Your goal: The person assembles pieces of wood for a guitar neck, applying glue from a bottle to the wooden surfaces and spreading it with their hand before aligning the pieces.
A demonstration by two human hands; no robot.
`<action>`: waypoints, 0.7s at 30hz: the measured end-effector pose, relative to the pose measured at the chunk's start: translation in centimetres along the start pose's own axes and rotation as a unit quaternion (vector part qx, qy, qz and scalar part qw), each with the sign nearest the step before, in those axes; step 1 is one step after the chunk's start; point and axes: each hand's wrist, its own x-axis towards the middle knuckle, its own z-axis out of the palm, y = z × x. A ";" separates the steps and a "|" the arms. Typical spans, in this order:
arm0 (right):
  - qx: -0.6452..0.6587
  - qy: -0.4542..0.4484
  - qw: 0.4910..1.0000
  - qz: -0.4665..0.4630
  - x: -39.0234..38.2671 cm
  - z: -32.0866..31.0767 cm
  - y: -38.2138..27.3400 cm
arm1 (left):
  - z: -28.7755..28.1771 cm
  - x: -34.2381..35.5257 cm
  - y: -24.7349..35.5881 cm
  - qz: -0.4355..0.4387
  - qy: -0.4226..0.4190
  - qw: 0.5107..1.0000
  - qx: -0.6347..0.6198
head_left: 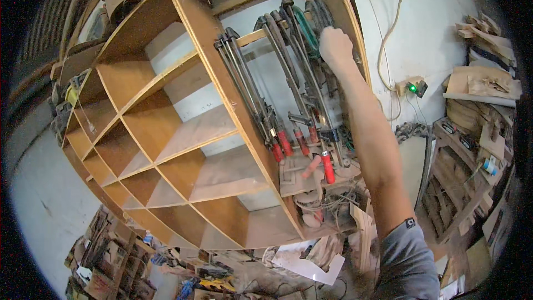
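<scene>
My right hand [336, 49] is raised to the upper right compartment of a wooden shelf unit [214, 72], its fingers curled into a fist. What lies inside the fist, if anything, is hidden. Right beside it hang a dark coil of hose or cable [318, 14] and a green coil [305, 30]. To the left, bar clamps [244, 78] with red handles hang from a wooden rail [252, 37]. One red clamp handle [327, 168] points down lower in the compartment. My left hand is out of view.
Bare cubbyholes [216, 130] fill the unit's left side. Tangled cords [333, 203] lie on a low shelf under the clamps. On the right wall hangs a power adapter with a green light [413, 87]. Wood scraps [469, 116] crowd the right rack; more offcuts [311, 258] cover the floor.
</scene>
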 end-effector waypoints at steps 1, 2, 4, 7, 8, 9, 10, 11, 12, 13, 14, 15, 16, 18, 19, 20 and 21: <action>0.001 -0.001 1.000 -0.001 0.2 0.7 0.4 | -0.7 2.1 -0.5 -0.008 -0.098 0.995 -0.027; 0.007 0.023 1.000 0.018 0.7 1.4 1.1 | -1.6 4.7 -1.0 -0.018 -0.195 0.979 -0.051; 0.015 0.035 0.998 0.041 1.2 1.5 1.3 | -3.9 8.0 -1.6 -0.034 -0.372 0.923 -0.097; 0.046 0.060 0.997 -0.035 1.0 0.8 2.4 | 3.0 -2.5 0.2 0.029 -0.129 0.991 -0.011; 0.043 0.069 0.995 -0.050 0.9 0.9 1.9 | 2.6 -3.6 0.4 0.009 -0.127 0.991 -0.050; 0.041 0.058 0.996 -0.048 1.0 0.9 1.5 | 2.5 -4.6 0.7 0.003 -0.117 0.992 -0.048; 0.036 0.081 0.995 -0.052 1.2 0.6 1.4 | 2.5 -5.7 1.0 0.038 -0.117 0.992 0.018; 0.033 0.107 0.992 -0.056 1.4 -0.2 1.1 | 2.3 -6.4 1.3 0.077 -0.118 0.987 0.084; 0.031 0.103 0.993 -0.052 1.6 -1.0 0.9 | 1.1 -5.9 1.2 0.074 -0.115 0.987 0.089; 0.045 0.126 0.989 -0.059 1.6 -2.2 0.5 | -0.5 -5.2 0.9 0.050 -0.134 0.988 0.065; 0.060 0.150 0.985 -0.065 1.7 -3.5 0.1 | -2.0 -4.6 0.5 0.025 -0.153 0.987 0.041; 0.084 0.160 0.979 -0.091 0.6 -5.0 -0.8 | -2.2 -5.6 0.5 0.021 -0.143 0.988 0.046; 0.079 0.155 0.981 -0.088 0.3 -6.4 -1.2 | -1.2 -6.9 0.4 0.031 -0.081 0.995 0.045; 0.103 0.254 0.955 -0.116 -0.8 -8.7 -2.4 | -1.8 -8.6 0.3 0.042 -0.009 0.998 0.048; 0.114 0.263 0.952 -0.108 -1.7 -10.9 -3.0 | -2.5 -8.9 0.3 0.034 -0.005 0.999 0.025; 0.109 0.258 0.954 -0.106 -2.6 -13.2 -3.4 | -3.3 -9.4 0.1 0.024 -0.002 1.000 0.003; 0.096 0.284 0.945 -0.131 -3.0 -16.9 -3.8 | -3.7 -10.5 -0.1 0.044 -0.036 0.998 0.036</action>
